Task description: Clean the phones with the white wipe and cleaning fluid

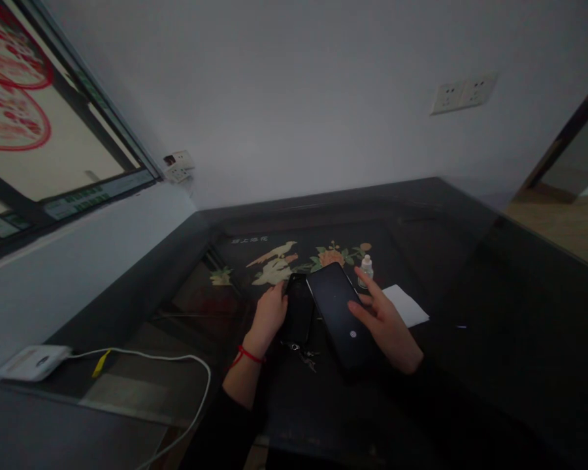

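Note:
My right hand (383, 320) grips a large dark smartphone (334, 307) by its right edge, thumb over the glass. The phone is tilted, and a small pale round mark glows low on its screen. My left hand (270, 312), with a red cord at the wrist, is closed around the left side of a flat black case (298, 310). A metal ring with several keys (308, 358) hangs at the case's lower end. The phone's upper left corner overlaps or touches the case; which, I cannot tell. Just beyond my right fingers stands a small clear bottle (366, 269) with a white cap.
White paper (406, 305) lies right of my right hand on the dark glossy table (470, 261), which has a bird-and-flower picture. At the left sit a white box-shaped device (35, 363) and its white cable (176, 357). Wall sockets (463, 93) and a window border the table.

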`<state>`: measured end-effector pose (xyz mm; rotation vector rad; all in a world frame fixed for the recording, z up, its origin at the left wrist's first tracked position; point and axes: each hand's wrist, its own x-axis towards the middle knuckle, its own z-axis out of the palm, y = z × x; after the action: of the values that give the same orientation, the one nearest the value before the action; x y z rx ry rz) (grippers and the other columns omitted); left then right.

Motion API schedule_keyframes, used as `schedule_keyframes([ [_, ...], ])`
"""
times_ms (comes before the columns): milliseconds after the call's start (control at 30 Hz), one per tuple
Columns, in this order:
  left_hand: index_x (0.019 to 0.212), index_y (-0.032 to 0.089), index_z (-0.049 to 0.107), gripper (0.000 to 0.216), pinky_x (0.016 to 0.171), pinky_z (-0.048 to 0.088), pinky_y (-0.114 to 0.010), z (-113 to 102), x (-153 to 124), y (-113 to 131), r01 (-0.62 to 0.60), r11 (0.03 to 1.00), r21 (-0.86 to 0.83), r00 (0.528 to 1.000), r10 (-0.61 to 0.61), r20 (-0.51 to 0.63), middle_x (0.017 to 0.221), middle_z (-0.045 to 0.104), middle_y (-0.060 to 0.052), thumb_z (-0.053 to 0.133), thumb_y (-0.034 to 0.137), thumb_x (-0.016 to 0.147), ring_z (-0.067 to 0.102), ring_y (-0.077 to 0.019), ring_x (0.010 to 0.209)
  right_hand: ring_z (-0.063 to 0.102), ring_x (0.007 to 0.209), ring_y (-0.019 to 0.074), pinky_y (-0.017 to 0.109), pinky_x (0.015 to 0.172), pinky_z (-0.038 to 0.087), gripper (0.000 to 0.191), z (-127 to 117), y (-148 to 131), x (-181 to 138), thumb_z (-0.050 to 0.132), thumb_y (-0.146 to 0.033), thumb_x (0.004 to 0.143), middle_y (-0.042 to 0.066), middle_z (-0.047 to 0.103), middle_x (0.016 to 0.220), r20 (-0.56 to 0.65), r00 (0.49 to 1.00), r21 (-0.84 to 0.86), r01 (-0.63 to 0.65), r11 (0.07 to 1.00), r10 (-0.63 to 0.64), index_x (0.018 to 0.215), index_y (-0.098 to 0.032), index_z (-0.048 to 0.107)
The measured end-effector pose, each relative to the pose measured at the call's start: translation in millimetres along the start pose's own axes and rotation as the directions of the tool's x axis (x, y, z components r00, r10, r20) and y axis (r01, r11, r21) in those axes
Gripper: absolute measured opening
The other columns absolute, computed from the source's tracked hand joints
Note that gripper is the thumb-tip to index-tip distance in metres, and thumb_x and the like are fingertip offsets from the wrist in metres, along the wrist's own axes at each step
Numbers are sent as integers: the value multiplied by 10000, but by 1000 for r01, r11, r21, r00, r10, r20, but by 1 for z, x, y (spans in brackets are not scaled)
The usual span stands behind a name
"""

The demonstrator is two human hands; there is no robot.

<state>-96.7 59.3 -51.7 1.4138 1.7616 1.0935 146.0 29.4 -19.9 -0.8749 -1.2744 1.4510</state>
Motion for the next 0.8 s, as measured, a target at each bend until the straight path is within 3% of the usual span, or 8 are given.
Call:
schedule_keyframes([
  [133,880,218,657,136,1121,216,-420,3,3,10,-29,989,-145,1000,29,2,1063,637,-110,617,211,750,480,-303,1222,699,681,190,356,621,603,695,3,-6,-4,541,-287,870,43,725,891,-38,997,-49,67,997,-69,1484,-218,224],
  [267,971,214,638,175,1113,253,-370,9,-4,26,-33,935,-352,999,29,-17,1128,629,-76,553,268,829,475,-257,1230,710,813,216,405,720,606,639,1,-10,-5,542,-292,885,82,724,993,-129,978,-131,147,980,-164,1464,-223,281],
  [367,1115,241,579,263,1083,318,-346,18,-19,36,20,863,-505,1000,-14,16,1250,592,-44,487,334,887,487,-225,1237,706,894,228,434,790,596,586,-2,-11,-4,540,-305,893,95,719,1040,-178,958,-197,189,962,-225,1436,-215,340],
  [467,1192,255,542,321,1051,373,-348,31,-37,45,121,787,-605,992,-69,109,1303,579,-44,497,366,893,504,-224,1240,697,950,241,424,764,602,559,-4,-10,-3,546,-308,887,95,719,1047,-189,950,-251,197,948,-247,1413,-205,386],
  [500,1224,259,519,349,1042,387,-357,36,-43,48,167,754,-635,984,-89,154,1291,591,-48,507,366,893,524,-223,1221,690,981,244,415,758,603,556,-4,-10,-3,546,-304,886,96,716,1063,-188,949,-259,200,945,-252,1411,-206,390],
  [600,1362,323,377,527,1054,388,-372,47,-58,59,347,519,-781,934,-118,336,1301,597,-29,573,306,873,540,-204,1215,691,987,240,392,756,600,546,-3,-7,-2,538,-296,882,102,708,1101,-191,945,-292,202,935,-264,1402,-198,401],
  [700,1435,353,272,626,1075,380,-369,53,-69,68,392,378,-838,915,-66,398,1392,535,-18,561,265,887,505,-191,1265,713,858,223,385,732,597,538,-1,-4,-2,534,-298,880,97,726,1034,-190,954,-323,164,932,-233,1390,-179,411],
  [800,1476,408,169,695,1095,367,-358,55,-76,71,406,310,-859,910,-56,410,1463,464,13,533,242,908,453,-173,1320,712,820,217,384,724,595,543,1,-2,-4,531,-298,883,86,730,1003,-157,966,-340,142,929,-205,1400,-191,403],
])
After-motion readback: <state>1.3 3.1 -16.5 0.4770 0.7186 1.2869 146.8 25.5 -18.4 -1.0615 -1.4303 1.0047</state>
